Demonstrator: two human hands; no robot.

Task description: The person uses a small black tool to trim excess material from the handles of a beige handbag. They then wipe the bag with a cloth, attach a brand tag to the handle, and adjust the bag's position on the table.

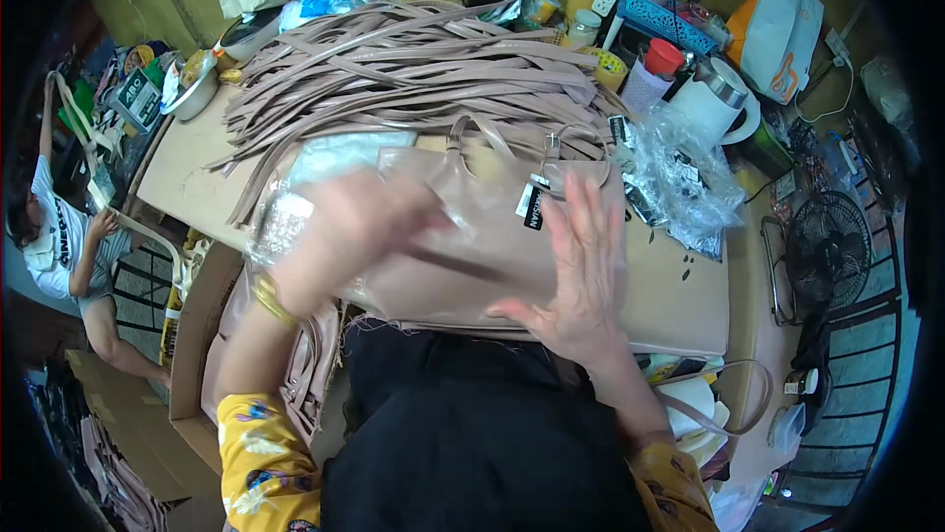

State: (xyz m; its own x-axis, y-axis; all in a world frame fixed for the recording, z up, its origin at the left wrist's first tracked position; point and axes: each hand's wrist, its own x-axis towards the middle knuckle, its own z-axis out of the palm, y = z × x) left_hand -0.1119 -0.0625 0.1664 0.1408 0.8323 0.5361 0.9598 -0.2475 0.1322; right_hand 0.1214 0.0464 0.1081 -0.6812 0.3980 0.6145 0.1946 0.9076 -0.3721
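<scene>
Where the desk (689, 306) fills the middle of the view, we see a pale tan top crowded at its far edge. A large heap of beige straps (413, 64) lies across the back, with a crumpled clear plastic bag (679, 178) to the right and a white kettle (719, 99) beyond it. A black fan (827, 247) stands at the right, cardboard boxes (197, 335) sit at the left, and another person (69, 247) is at the far left.

We find the beige handbag (492, 237) lying flat at the near centre of the desk, its handles toward the straps and a dark tag near its top edge. Our left hand (340, 232) is blurred over the bag's left part; we cannot tell how far it is open. Our right hand (581, 276) is spread wide, fingers apart, palm against the bag's right part, gripping nothing.
</scene>
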